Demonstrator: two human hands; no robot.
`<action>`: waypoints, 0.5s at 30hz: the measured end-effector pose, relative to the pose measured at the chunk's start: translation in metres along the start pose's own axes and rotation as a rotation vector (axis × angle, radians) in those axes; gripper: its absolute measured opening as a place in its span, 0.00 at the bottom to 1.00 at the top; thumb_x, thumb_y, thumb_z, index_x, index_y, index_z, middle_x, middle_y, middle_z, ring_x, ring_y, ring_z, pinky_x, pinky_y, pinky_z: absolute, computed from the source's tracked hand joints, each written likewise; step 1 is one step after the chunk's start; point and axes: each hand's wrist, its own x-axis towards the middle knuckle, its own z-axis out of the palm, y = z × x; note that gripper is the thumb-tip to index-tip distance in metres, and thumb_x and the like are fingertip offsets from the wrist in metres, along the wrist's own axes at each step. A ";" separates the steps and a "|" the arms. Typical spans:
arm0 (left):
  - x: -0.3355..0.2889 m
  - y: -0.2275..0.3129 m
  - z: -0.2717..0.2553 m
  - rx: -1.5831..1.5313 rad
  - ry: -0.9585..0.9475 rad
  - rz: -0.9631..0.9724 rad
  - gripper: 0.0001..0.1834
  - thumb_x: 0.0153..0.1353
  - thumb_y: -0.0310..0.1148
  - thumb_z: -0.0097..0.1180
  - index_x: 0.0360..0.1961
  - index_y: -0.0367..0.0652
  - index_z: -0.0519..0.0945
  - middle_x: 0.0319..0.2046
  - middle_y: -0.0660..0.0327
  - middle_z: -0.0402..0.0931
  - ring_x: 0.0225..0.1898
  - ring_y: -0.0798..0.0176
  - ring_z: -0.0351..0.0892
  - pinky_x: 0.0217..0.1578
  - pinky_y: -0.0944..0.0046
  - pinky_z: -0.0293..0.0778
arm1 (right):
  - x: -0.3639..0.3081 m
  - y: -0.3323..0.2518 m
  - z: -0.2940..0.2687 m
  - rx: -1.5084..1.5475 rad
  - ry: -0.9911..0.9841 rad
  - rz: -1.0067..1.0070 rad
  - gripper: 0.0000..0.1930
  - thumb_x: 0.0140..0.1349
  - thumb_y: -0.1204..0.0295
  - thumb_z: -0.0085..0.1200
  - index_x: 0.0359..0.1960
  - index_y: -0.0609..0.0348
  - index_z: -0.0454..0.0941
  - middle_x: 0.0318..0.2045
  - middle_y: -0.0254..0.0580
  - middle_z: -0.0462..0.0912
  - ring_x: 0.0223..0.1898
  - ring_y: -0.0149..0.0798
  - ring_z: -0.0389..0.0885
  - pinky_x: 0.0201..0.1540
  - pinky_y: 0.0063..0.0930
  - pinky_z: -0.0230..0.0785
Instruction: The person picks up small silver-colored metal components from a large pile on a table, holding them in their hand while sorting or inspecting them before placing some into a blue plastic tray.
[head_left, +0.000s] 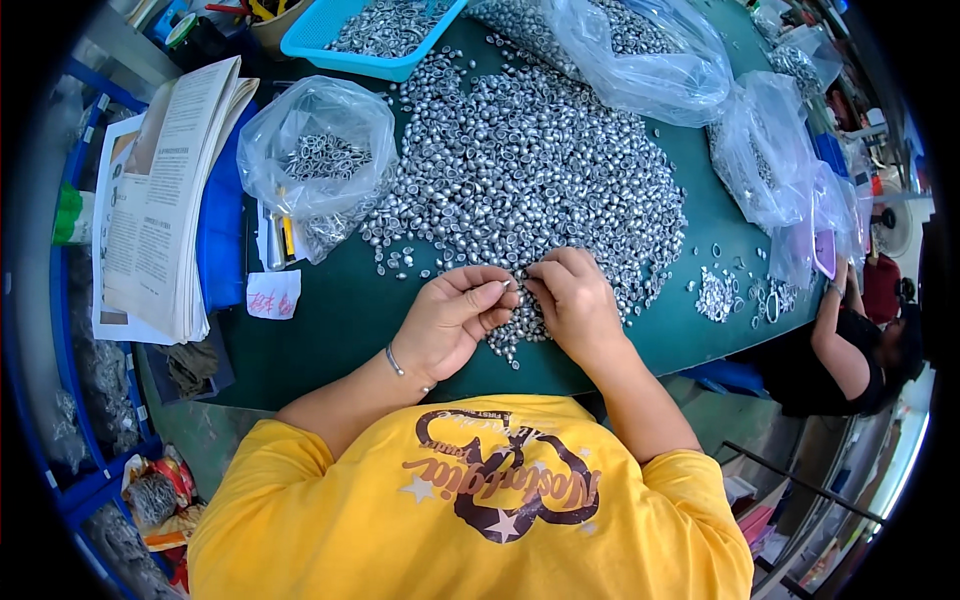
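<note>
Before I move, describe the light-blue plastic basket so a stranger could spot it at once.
Find the dark green tabletop and its broad heap of small silver-coloured metal pieces. At the heap's upper left sits the light-blue plastic basket, cut off by the picture's top edge. Unlike the limp clear plastic bag just nearer the person, it has straight, coloured walls.

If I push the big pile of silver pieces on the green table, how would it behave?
The pile would probably spread, because its small pieces look unattached. Rounded backs may let them roll or rock. Shiny surfaces suggest slipperiness.
</note>
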 end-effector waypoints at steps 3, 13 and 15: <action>0.000 0.000 0.000 -0.029 -0.040 0.022 0.09 0.57 0.23 0.46 0.39 0.36 0.73 0.34 0.58 0.74 0.34 0.69 0.74 0.37 0.72 0.72 | -0.002 -0.001 -0.001 -0.047 -0.031 -0.030 0.07 0.41 0.81 0.53 0.25 0.60 0.74 0.26 0.41 0.73 0.29 0.44 0.71 0.31 0.32 0.65; 0.000 0.001 0.003 -0.061 -0.010 0.000 0.09 0.57 0.23 0.47 0.40 0.35 0.73 0.36 0.58 0.74 0.34 0.69 0.75 0.36 0.74 0.73 | -0.004 -0.008 -0.006 0.124 -0.008 0.078 0.08 0.43 0.83 0.51 0.28 0.61 0.76 0.27 0.42 0.74 0.30 0.42 0.73 0.32 0.28 0.66; 0.000 0.001 0.002 -0.068 -0.021 0.011 0.09 0.56 0.23 0.47 0.39 0.35 0.73 0.35 0.58 0.74 0.34 0.69 0.75 0.36 0.73 0.73 | -0.004 -0.005 -0.010 0.420 -0.032 0.220 0.06 0.51 0.81 0.51 0.32 0.64 0.76 0.29 0.41 0.76 0.30 0.37 0.76 0.31 0.22 0.69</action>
